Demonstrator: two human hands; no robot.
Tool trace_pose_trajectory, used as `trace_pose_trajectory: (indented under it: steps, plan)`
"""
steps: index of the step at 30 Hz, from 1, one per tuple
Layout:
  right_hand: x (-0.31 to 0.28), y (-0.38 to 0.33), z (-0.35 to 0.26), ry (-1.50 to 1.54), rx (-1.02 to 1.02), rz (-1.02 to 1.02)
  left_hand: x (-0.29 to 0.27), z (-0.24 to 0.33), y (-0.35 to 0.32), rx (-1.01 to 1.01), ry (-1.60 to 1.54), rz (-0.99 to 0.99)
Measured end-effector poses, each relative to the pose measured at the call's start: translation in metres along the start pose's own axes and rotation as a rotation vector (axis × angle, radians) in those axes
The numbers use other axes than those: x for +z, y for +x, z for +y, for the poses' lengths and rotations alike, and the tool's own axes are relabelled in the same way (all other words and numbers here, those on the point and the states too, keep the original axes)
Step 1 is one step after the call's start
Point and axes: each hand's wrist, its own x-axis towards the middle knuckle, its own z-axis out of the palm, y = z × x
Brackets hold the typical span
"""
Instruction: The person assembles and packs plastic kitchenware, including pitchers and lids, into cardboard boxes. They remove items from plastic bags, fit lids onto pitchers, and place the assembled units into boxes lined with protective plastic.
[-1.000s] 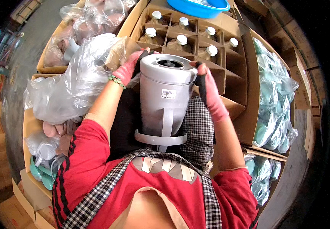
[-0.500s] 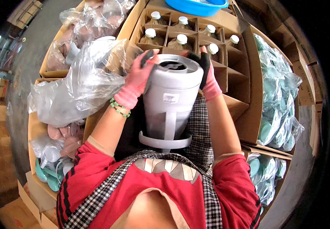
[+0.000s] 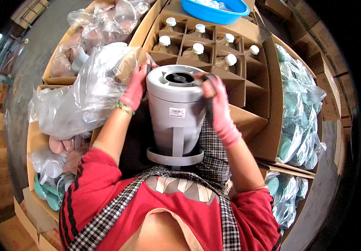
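Observation:
A grey tapered plastic vessel (image 3: 174, 125) stands upright in front of me, between my hands. Its round top has a dark opening with a spoked hub inside; a small white label (image 3: 177, 112) is on its near side. Below the label, a vertical strip runs down to a curved grey band. My left hand (image 3: 136, 87), in a pink and black glove, holds the left side near the rim, its fingers partly hidden. My right hand (image 3: 220, 111), gloved alike, is closed at the right edge of the rim, slightly blurred.
A divided carton (image 3: 245, 90) of white-capped bottles (image 3: 198, 49) lies beyond the vessel. Clear plastic bags (image 3: 84, 92) spill from cartons at left. Green bagged parts (image 3: 299, 108) fill a carton at right. A blue basin (image 3: 216, 12) stands at the back.
The vessel has shifted slightly left and turned a little, its label moving left. My right hand has come round from behind the rim to its right edge; my left hand has moved slightly left.

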Motion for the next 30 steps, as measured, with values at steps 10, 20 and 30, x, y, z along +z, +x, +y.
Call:
trace_pose_trajectory:
  steps: [10, 20, 30]
  plan:
    - [0.007, -0.001, 0.011, -0.129, -0.059, 0.084, -0.022, -0.014, 0.019, -0.061, 0.106, -0.144]
    - [-0.002, -0.001, 0.008, -0.133, 0.235, -0.02, -0.022, -0.003, 0.011, -0.013, 0.072, -0.372]
    - [-0.017, 0.012, -0.023, -0.188, 0.129, -0.243, 0.01, 0.012, -0.018, 0.03, 0.0, -0.444]
